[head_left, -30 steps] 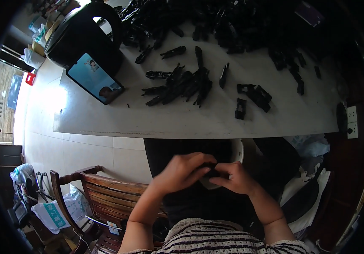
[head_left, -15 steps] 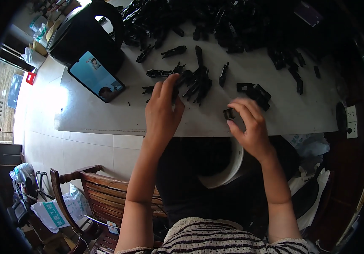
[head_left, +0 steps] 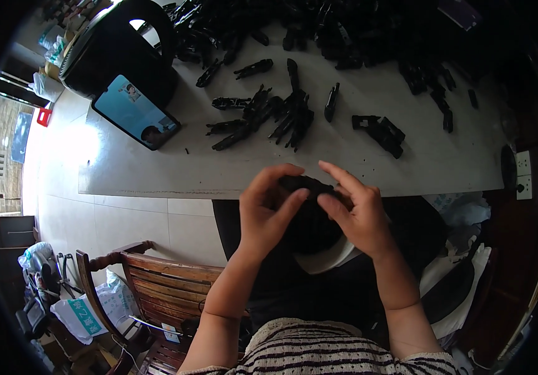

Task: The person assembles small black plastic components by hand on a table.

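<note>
Pale tabletop [head_left: 206,175] up top, and at its near edge a black part [head_left: 307,183], pinched in the half-curled left hand [head_left: 262,209]; the right hand [head_left: 362,215] half-spread at its other end, hold unclear; beyond, loose black parts [head_left: 256,119], phone [head_left: 134,112], kettle [head_left: 109,50]

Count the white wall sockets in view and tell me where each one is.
2. The upper socket is just right of the table, near its front right corner; the lower socket is directly beneath it. Others may be hidden in the dark edges.
</note>
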A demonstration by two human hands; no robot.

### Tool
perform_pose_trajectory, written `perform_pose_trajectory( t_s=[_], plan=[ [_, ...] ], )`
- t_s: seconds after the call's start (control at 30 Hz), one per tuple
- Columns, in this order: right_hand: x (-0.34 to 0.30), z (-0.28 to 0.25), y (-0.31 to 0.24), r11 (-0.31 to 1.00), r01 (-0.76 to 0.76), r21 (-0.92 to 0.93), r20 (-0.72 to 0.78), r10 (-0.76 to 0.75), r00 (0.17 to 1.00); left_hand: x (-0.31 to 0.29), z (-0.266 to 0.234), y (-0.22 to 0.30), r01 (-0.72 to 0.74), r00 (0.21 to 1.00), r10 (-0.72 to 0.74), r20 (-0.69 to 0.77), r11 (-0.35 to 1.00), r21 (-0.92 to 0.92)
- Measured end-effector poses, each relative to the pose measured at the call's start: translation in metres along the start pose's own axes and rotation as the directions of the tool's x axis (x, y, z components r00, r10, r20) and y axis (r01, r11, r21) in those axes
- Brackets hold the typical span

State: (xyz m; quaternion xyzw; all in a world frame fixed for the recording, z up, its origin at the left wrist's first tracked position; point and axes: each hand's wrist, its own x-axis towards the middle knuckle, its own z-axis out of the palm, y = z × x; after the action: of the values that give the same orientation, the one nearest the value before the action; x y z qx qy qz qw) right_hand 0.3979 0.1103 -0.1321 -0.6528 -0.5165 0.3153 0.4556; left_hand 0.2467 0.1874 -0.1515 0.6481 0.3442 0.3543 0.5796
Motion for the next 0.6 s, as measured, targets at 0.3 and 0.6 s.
perform_pose_trajectory(
  t_s=[0.3, 0.6],
  plan=[
    [-0.025, -0.006, 0.026, 0.874, -0.272, 0.402, 0.223, 0.195, 0.955, -0.013, -0.014, -0.002, 0.011, 0.984, -0.005, 0.178, 0.999, -0.034],
    [0.031, -0.049, 0.051, 0.700, 0.059, -0.711, -0.316, -0.394, 0.863, 0.056, -0.055, -0.015, -0.120, 0.915, 0.403, 0.011, 0.246, 0.962]
  ],
)
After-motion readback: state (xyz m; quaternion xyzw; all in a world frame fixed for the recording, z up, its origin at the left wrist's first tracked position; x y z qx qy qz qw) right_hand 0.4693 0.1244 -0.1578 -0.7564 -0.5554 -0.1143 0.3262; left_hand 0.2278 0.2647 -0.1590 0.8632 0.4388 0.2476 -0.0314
